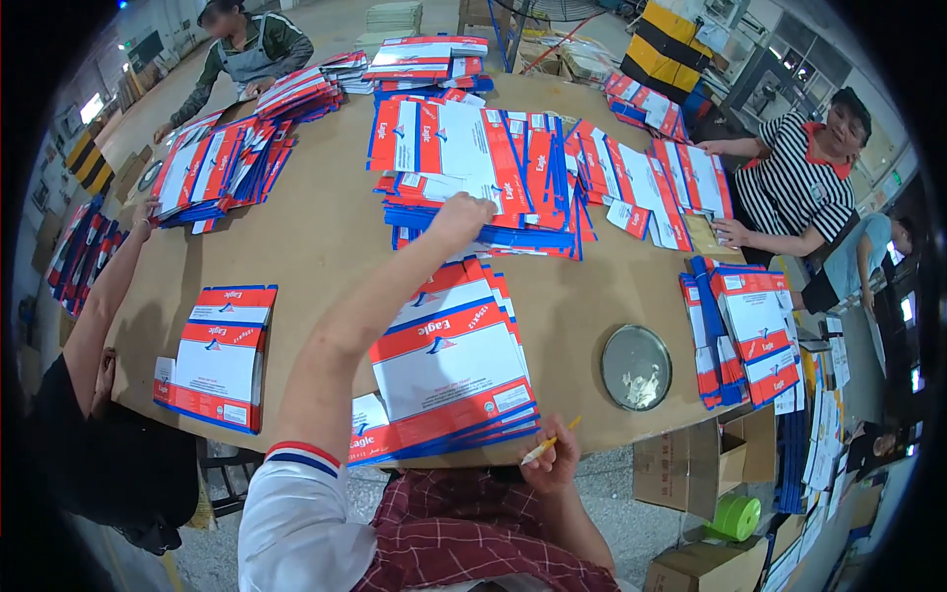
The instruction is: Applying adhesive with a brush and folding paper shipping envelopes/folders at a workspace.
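My left hand (462, 219) reaches far across the table to a tall, uneven pile of flat printed cartons (449, 143) in red, white and blue. Its fingers are curled in at the pile's near edge, on a flat carton. Below my left forearm lies a fanned stack of the same flat cartons (449, 370), close to the table's front edge. My right hand (554, 462) is closed around a slim yellow tool (543, 451) with a pale tip, beside the stack's lower right corner. The exact kind of tool is too small to tell.
A round metal dish (636, 368) with white bits stands right of my stack. More carton piles (219, 360) (745, 331) lie left and right on the brown table (326, 148). Co-workers handle cartons at both sides. Cardboard boxes (681, 469) stand below the right edge.
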{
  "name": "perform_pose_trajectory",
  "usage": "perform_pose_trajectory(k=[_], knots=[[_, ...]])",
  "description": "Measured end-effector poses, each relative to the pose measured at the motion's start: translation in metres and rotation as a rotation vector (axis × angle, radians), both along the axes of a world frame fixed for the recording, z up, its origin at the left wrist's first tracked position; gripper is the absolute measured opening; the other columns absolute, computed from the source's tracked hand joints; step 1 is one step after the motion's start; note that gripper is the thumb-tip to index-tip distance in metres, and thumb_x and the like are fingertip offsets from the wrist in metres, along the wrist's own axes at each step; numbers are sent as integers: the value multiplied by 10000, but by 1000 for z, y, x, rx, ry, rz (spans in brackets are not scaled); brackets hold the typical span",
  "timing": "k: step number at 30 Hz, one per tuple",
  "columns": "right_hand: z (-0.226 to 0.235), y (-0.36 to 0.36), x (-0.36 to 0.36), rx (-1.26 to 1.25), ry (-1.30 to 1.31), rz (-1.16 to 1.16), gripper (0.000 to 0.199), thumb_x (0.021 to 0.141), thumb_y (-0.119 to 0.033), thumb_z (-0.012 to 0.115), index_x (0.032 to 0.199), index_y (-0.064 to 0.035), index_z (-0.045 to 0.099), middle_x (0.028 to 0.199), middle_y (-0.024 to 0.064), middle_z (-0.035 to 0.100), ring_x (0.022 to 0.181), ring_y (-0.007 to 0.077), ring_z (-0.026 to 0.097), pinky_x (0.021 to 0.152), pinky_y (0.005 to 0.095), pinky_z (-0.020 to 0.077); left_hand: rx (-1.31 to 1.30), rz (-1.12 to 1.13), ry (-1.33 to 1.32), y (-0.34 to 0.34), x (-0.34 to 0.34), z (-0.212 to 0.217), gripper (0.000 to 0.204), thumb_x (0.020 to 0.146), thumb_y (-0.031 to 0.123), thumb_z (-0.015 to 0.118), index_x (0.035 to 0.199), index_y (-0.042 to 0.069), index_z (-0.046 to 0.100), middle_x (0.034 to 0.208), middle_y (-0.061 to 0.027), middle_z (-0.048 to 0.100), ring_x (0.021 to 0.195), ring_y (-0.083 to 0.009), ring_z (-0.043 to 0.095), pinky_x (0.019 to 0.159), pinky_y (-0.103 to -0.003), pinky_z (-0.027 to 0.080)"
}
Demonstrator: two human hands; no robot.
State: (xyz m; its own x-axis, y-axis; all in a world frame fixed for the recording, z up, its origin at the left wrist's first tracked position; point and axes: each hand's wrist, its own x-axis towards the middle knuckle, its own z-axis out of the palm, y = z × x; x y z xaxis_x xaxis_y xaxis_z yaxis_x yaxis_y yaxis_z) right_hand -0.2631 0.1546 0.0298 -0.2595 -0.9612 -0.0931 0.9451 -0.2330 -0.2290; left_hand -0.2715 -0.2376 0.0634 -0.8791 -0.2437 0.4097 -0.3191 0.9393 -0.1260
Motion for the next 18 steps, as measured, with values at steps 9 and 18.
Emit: perform_pose_trajectory(k=[9, 18], knots=[[8, -6, 4, -12, 54, 28, 186, 917, -258, 406, 827, -99, 441, 493, -13, 399, 372, 65, 347, 440, 245, 410, 231, 397, -269, -11, 21, 1, 554, 750, 141, 590, 1236, 22, 351, 1263, -151, 374, 1199, -285, 364, 860, -591, 367], [-5, 22, 6, 32, 3, -69, 185, 918, -254, 402, 826, -95, 427, 477, -10, 394, 369, 75, 353, 459, 240, 401, 693, 478, -127, 23, -22, 45, 925, 649, 645, 588, 1345, 118, 282, 1351, -191, 301, 1276, -352, 250, 960, -614, 248]])
